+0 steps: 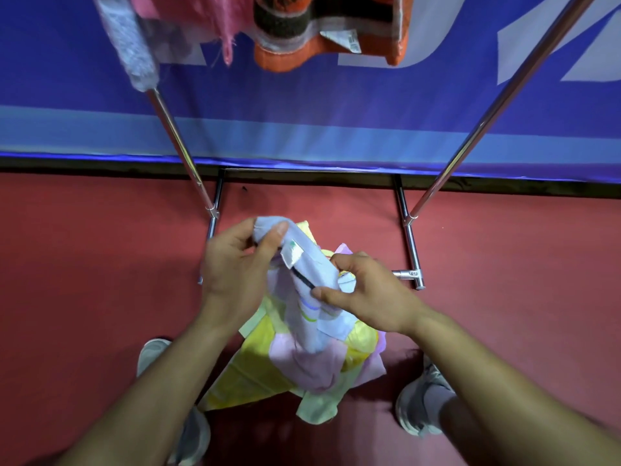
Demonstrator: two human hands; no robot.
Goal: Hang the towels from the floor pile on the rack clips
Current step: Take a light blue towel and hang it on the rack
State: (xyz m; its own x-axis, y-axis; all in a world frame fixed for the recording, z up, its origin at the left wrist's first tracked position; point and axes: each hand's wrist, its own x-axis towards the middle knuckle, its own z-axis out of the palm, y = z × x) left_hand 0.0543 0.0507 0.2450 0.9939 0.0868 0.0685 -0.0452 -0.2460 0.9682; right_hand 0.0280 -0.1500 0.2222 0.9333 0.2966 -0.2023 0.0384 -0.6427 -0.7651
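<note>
Left hand [235, 264]: fingers curled round the top end of a lilac towel [312, 327], thumb pressed over the bunched cloth.
Right hand [366, 294]: thumb and forefinger pinch the towel's edge lower down; other fingers curled under.
Towel: lifted above the pile, stretched on a slant between the two hands, its lower end hanging down onto the pile.
Tag [291, 254]: white label on the towel, just below the left thumb; a thin dark strip [302, 279] runs from it toward the right thumb.
Pile [248, 368]: yellow, pale green and pink towels heaped on the floor between the feet, in front of the rack base.
Rack [178, 139]: chrome posts slant up left and right; base tubes lie on the floor just behind the pile.
Hung items: orange striped towel [302, 38], pink towel [208, 15] and a grey-lilac one [131, 45] at the top edge. Clips cannot be made out.
Floor [84, 264]: red.
Banner [336, 105]: blue, behind the rack.
Shoes [153, 354]: grey, one on either side of the pile.
</note>
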